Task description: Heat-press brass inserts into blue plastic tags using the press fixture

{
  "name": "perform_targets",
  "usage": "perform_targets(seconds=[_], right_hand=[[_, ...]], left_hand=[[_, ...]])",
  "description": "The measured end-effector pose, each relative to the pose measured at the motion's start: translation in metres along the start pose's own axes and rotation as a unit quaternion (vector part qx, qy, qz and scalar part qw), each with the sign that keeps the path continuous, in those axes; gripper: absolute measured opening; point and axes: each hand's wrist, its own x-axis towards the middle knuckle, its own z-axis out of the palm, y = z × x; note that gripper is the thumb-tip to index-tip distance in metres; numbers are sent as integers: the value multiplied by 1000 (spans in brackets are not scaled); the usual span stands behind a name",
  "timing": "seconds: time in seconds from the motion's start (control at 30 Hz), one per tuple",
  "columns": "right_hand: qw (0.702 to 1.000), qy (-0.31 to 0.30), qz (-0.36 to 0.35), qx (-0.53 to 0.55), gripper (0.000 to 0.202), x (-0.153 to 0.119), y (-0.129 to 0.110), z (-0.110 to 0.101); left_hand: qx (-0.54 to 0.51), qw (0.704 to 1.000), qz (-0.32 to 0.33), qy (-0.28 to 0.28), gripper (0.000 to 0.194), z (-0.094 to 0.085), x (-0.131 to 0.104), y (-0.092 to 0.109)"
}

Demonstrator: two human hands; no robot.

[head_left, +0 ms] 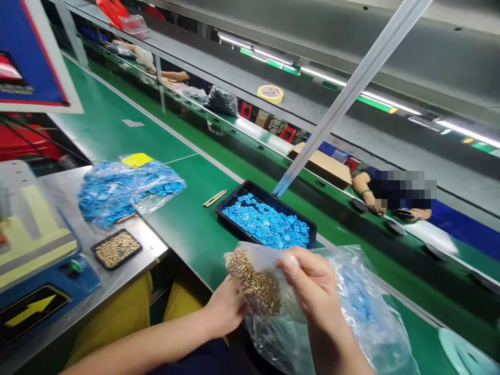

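Note:
A clear bag of small gold-coloured pieces hangs between my hands. My right hand pinches its whitish upper edge between thumb and fingers. My left hand is closed on the bag's lower left side, its fingertips partly hidden. Behind and below them lies a large clear plastic bag with some blue pieces inside. Just beyond my hands, a black tray holds many small blue pieces.
On the left are a stuffed bag of blue pieces, a small dish of gold pieces and a blue machine. Tweezers lie near the tray. A slanted metal post rises behind it. People work across the line.

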Motion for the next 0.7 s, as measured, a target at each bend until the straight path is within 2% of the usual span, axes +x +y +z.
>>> perform_targets(seconds=[0.07,0.17,0.27,0.37,0.47,0.53,0.6,0.67,0.7], right_hand=[[992,-62,-82,-69,30,14,21,10],[974,-116,-151,-122,28,41,52,26],[954,-165,-166,-186,29,67,80,39],[946,-165,-151,-235,29,84,99,44],[956,-141,-127,-225,26,90,107,40],[961,-98,-125,-225,24,86,104,33],[961,-42,-131,-241,24,74,94,21],[957,-30,-131,-258,27,53,76,7],[956,-54,-120,-264,29,40,66,1]], left_hand=[[27,999,3,19,26,-29,-40,-16],[82,992,-46,85,27,-62,-87,-31],[113,973,-134,152,26,-79,-100,-39],[84,957,-194,200,24,-91,-76,-44],[12,947,-228,228,25,-101,-30,-52],[-57,945,-248,204,39,-105,4,-59],[-136,948,-244,150,57,-104,34,-66],[-208,940,-248,106,46,-98,56,-74],[-236,932,-259,95,35,-94,63,-78]])
